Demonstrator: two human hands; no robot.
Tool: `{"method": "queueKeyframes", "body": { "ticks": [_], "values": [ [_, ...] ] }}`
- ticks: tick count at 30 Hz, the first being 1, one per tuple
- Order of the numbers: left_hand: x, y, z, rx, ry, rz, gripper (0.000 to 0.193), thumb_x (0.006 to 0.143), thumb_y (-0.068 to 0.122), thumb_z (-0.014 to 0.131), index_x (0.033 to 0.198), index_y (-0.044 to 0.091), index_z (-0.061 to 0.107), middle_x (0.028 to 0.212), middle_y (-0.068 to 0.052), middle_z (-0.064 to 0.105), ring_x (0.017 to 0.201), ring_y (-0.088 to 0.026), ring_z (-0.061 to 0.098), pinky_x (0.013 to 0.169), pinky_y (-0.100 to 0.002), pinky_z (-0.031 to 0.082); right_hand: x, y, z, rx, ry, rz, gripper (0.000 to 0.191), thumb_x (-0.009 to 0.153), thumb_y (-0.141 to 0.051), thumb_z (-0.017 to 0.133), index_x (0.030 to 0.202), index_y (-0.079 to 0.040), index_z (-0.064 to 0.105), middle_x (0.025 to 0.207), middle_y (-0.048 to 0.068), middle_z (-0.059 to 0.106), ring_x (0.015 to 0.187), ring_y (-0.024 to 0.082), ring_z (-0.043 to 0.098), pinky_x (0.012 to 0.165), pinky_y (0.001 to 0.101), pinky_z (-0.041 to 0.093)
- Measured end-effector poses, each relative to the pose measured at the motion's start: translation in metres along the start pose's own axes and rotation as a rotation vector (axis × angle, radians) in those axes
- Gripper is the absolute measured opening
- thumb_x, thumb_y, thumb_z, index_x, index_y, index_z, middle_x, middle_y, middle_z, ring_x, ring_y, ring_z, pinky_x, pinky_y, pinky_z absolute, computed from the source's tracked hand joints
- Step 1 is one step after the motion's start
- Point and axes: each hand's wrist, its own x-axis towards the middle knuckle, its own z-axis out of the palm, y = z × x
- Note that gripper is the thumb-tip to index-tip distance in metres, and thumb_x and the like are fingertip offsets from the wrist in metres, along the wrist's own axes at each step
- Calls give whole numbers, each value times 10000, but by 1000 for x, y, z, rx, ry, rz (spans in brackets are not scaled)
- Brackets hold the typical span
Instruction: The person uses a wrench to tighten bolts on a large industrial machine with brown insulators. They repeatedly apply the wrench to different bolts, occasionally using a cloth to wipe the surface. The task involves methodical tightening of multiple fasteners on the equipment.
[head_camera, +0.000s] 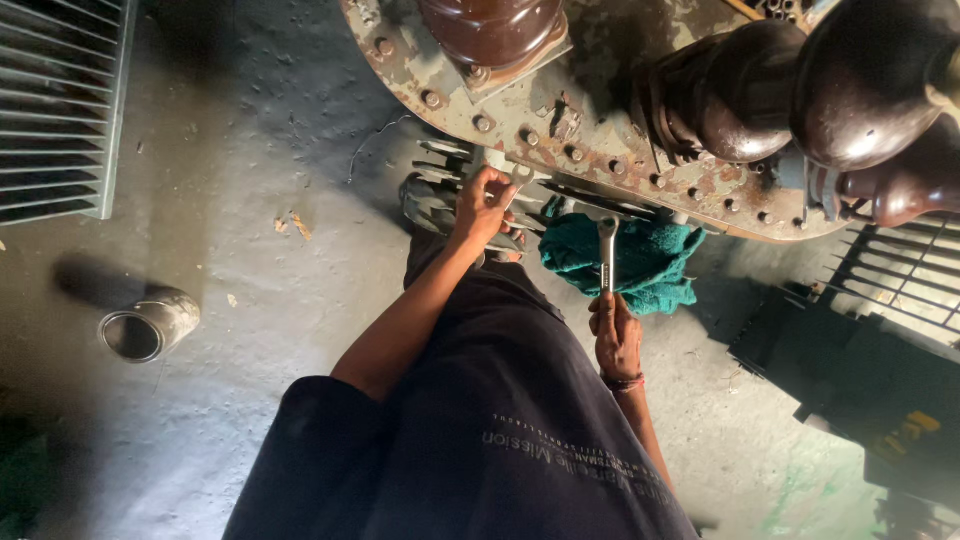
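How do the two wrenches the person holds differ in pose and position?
The left wrench, in the left hand, sits high at the rusty flange, mostly hidden by fingers. The right wrench, in the right hand, stands nearly upright, lower, in front of the green cloth, its shaft exposed. Both are silvery metal.

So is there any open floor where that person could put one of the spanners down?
Yes. The grey floor between the tin can, the metal grille and the person's left arm looks bare, apart from small scraps. It is crowded under the rusty lid: the left hand and right hand each hold a spanner beside the green cloth and fins.
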Motion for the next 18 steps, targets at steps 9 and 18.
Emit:
{"method": "queueKeyframes", "body": {
  "ticks": [9,18],
  "values": [
    [16,-3,-8,321,-54,515,401,992,122,742,1373,57,636,1054,-123,743,850,-139,705,646,-271,557,2,-3,11,-83,2,-73,487,1079,-442,455,867,-23,585,575,62,487,494,157,461,487,348,354],
    [21,32,-15,-460,-358,-239,409,1024,218,601,1355,-21,570,1162,-145,676,914,-252,757,632,-389,669,4,-11,19,-129,-16,-22,596,1102,-456,396,714,-55,605,540,80,527,487,196,521,517,376,392]
  ]
}}
